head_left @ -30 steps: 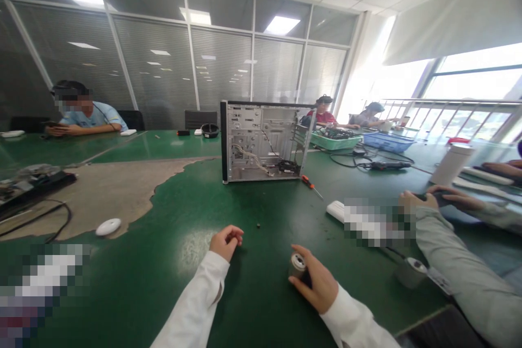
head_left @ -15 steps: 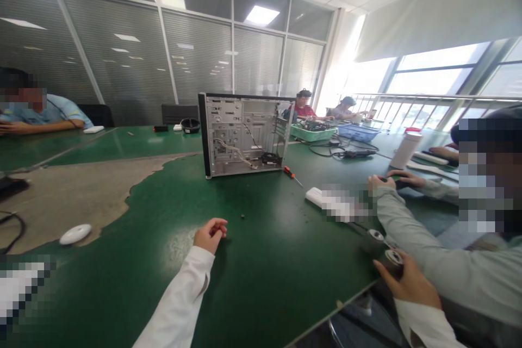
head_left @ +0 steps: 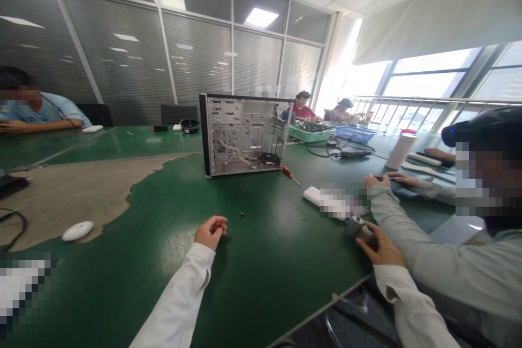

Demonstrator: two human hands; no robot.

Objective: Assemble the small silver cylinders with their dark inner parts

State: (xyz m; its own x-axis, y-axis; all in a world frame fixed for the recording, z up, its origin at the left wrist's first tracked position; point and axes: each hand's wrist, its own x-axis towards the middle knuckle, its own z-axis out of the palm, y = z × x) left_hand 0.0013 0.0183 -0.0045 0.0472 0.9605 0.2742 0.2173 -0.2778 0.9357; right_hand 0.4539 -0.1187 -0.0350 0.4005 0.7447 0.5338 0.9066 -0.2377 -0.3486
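**Component Status and Position**

Gripped cylinder (head_left: 368, 235): grey-brown side, pale-rimmed top end; roughly upright in the right hand (head_left: 385, 250), beside a second cylinder (head_left: 354, 227). Table contact is indeterminable. Small dark piece (head_left: 242, 214): lies on the green tabletop (head_left: 285, 266), near the left hand (head_left: 210, 232).

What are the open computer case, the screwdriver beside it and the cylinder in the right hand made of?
Computer case: thin sheet metal, judging by its silvery sheen and punched holes.
Screwdriver: probably an orange-and-black plastic handle, with a slim, smooth metal shaft.
Cylinder: perhaps metal, dull grey-brown with a paler top; too small to be sure.
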